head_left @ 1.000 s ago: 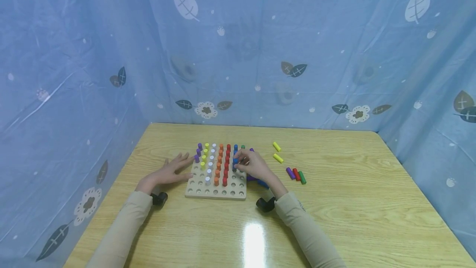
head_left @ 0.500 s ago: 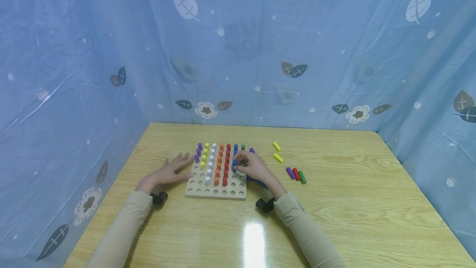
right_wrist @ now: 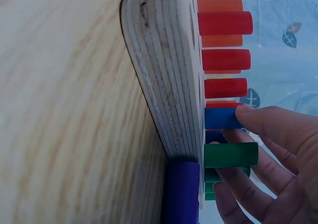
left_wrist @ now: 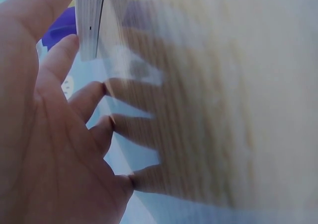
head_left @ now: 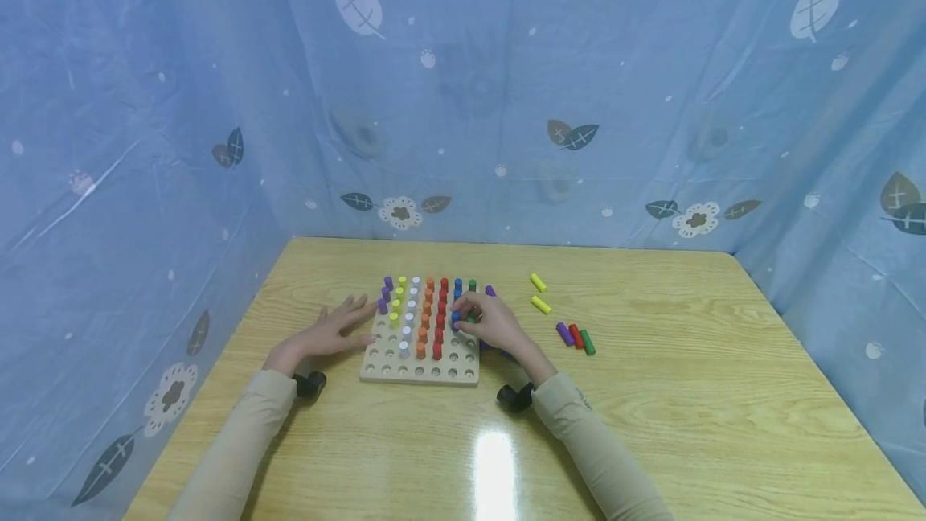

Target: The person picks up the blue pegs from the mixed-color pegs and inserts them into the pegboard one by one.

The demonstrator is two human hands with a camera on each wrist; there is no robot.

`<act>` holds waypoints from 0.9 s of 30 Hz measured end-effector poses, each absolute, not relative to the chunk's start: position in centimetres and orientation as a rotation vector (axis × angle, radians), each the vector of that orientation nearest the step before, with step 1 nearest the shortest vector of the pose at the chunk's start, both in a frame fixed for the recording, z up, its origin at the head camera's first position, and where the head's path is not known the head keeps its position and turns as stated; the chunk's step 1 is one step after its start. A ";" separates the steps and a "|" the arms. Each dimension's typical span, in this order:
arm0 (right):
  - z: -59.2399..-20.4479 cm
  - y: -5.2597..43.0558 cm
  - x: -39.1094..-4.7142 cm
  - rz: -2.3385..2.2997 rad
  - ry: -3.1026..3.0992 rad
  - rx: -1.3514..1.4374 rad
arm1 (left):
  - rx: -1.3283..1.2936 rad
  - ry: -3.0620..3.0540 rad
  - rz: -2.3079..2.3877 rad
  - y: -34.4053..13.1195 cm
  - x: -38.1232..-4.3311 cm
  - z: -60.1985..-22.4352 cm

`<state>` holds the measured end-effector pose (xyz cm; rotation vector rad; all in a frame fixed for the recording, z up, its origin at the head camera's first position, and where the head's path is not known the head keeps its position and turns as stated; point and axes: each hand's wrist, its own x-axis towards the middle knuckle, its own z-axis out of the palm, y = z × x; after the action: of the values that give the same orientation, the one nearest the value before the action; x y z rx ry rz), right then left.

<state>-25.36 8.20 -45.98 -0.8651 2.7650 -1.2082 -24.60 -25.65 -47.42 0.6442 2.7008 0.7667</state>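
Blue peg stands upright on the pegboard, pinched by the right hand. Across from it, the left hand touches the pegboard's edge with fingers spread

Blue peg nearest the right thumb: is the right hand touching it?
Touching. The right wrist view shows the thumb tip of the right hand against the outer end of that blue peg, no visible gap.

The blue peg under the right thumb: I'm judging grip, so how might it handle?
The blue peg looks stiff, judging by its straight outline. Its smooth, curved side might slip slightly in the right hand. Laid on its side, it would probably roll, since it is a plain cylinder.
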 end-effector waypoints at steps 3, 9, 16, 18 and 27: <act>-46.1 8.2 -25.4 -1.207 2.768 -0.875 | 0.639 2.699 0.768 -25.7 -24.7 -47.4; -46.2 8.4 -25.5 -1.230 2.752 -0.888 | 0.661 2.697 0.783 -25.7 -24.8 -47.6; -45.9 8.8 -25.6 -1.274 2.710 -0.900 | 0.662 2.690 0.802 -25.6 -24.7 -47.4; -45.9 9.0 -25.6 -1.282 2.697 -0.896 | 0.666 2.693 0.799 -25.6 -24.7 -47.3; -45.3 10.0 -25.7 -1.332 2.667 -0.862 | 0.655 2.687 0.796 -25.6 -24.6 -47.2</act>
<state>-25.72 9.96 -45.25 -0.8619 2.6667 -1.3320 -24.60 -25.64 -47.25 0.6550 2.6875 0.7956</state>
